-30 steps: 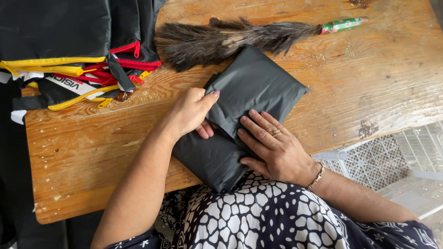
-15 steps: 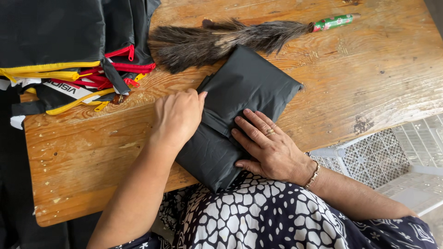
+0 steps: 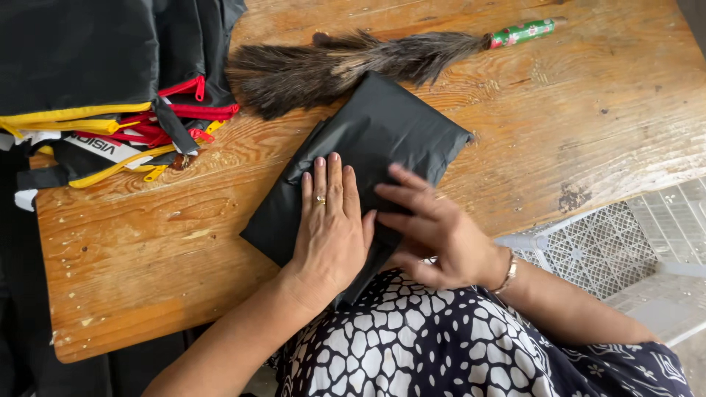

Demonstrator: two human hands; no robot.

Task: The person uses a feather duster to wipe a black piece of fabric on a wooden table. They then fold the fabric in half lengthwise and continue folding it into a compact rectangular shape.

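The left hand [image 3: 332, 224] now lies flat, fingers together, on the folded black parcel [image 3: 360, 165] at the worktop's [image 3: 573, 110] near edge, having slid onto it; the right hand [image 3: 434, 228], open and gripping nothing, has lifted beside it, smoothing apparently finishing.

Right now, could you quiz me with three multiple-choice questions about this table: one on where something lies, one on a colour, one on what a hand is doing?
1. Where does the feather duster lie?
A. beyond the black folded bundle
B. on the person's lap
C. under the table

2. What colour is the duster's handle?
A. plain blue
B. green with red
C. white

3. How is the left hand?
A. clenched in the air
B. holding the duster
C. flat on the bundle

Answers: A, the duster sits at the bundle's far edge; B, the handle shows green with red marks; C, the palm presses down with its fingers spread.
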